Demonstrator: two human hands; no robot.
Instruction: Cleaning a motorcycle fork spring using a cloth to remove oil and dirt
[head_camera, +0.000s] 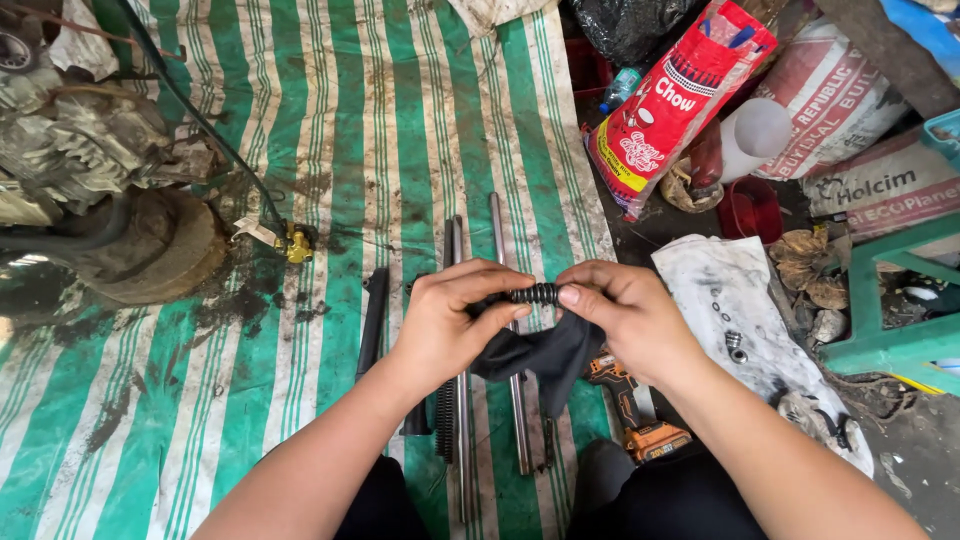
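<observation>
My left hand (452, 322) and my right hand (630, 315) meet in the middle of the head view over a green and white striped tarp (330, 150). Between their fingertips they hold a short black coil spring (533, 294), lying level. A black cloth (545, 352) hangs under the spring, gripped by both hands. Below my hands, long metal rods (518, 410) and a long black spring (445, 415) lie on the tarp, running away from me.
A greasy engine (80, 150) sits at the left with a hose ending in a brass fitting (297, 243). An orange cordless drill (630, 410) lies by my right knee. A white rag with small nuts (735, 345), sacks, a red bag (680, 100) and a green stool (885, 300) crowd the right.
</observation>
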